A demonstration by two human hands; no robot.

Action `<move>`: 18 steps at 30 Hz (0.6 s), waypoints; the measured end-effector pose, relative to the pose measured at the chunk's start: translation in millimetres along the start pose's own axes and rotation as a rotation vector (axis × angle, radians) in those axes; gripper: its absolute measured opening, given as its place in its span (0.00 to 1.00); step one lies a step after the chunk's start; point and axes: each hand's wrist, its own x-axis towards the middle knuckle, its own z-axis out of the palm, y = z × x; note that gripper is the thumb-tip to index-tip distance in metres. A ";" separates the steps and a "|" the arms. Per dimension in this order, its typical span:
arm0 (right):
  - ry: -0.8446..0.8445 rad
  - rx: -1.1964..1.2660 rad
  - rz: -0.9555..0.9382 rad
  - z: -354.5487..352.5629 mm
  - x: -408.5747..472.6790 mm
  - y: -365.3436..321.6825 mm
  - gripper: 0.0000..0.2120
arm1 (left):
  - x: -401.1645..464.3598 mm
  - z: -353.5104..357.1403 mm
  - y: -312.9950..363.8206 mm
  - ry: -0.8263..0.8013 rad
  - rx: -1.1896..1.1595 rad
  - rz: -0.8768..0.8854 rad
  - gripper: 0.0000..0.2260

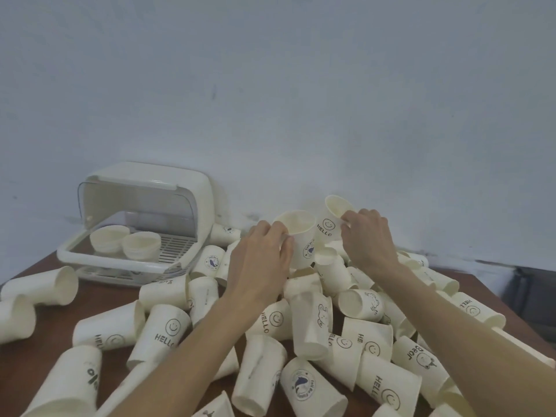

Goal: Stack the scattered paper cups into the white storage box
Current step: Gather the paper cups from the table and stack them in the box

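Several white printed paper cups lie scattered in a heap (313, 326) across the brown table. My left hand (258, 260) grips an upright cup with a blue round print (301, 236) by its rim, above the heap. My right hand (367, 239) pinches the rim of a tilted "HELLO" smiley cup (331, 218) just to its right. The white storage box (126, 254) stands at the back left with its clear lid raised. Two short cup stacks (126, 242) sit side by side on the box's rack.
The brown table (48, 353) ends at its left edge near the box and at its right edge near a dark object (529, 296). A pale wall rises right behind the box and the heap. Cups cover most of the table's front.
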 end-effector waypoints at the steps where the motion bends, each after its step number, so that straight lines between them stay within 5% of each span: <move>1: 0.005 0.003 -0.010 -3.0 -0.6 -8.3 0.12 | -0.9 -5.2 -5.5 0.002 0.001 -0.004 0.10; 18: -0.019 0.073 -0.126 -26.2 -19.8 -155.2 0.12 | -18.3 -98.9 -116.5 0.022 0.042 -0.053 0.10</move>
